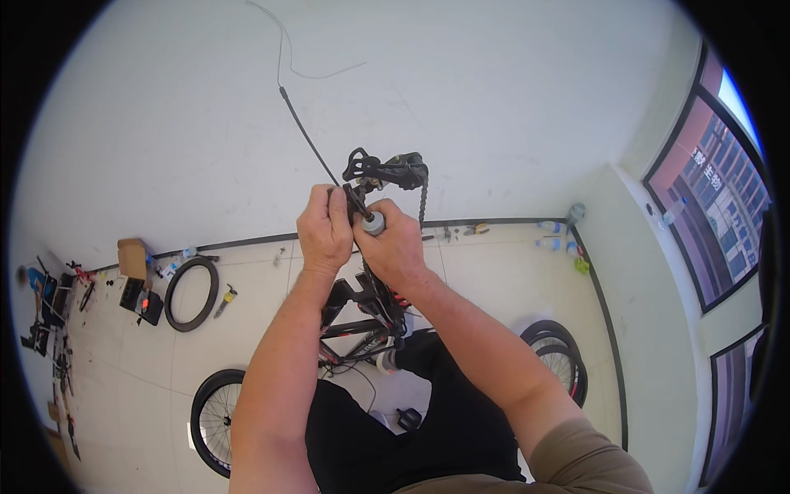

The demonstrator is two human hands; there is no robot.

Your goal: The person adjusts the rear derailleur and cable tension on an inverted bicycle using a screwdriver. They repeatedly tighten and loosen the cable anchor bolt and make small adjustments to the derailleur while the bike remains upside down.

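A bicycle frame (362, 329) stands upended between my legs, its rear derailleur (403, 170) at the top with a stretch of chain (424, 202) hanging from it. My right hand (393, 247) is closed around a screwdriver-like tool with a round grey handle end (374, 223); its tip points up toward the black metal below the derailleur. Close beside it, my left hand (326, 230) is closed at the frame's end, its fingers partly hiding what they grip. A black cable housing (306, 132) rises from beside those fingers, with a thin bare wire (281, 49) curling out of its top.
A loose tire (169, 300), a yellow-handled tool (226, 300) and an open cardboard box (132, 259) lie on the left floor. Wheels (206, 412) flank me. Pliers (476, 230) and plastic bottles (550, 244) line the white wall; windows (712, 181) are at right.
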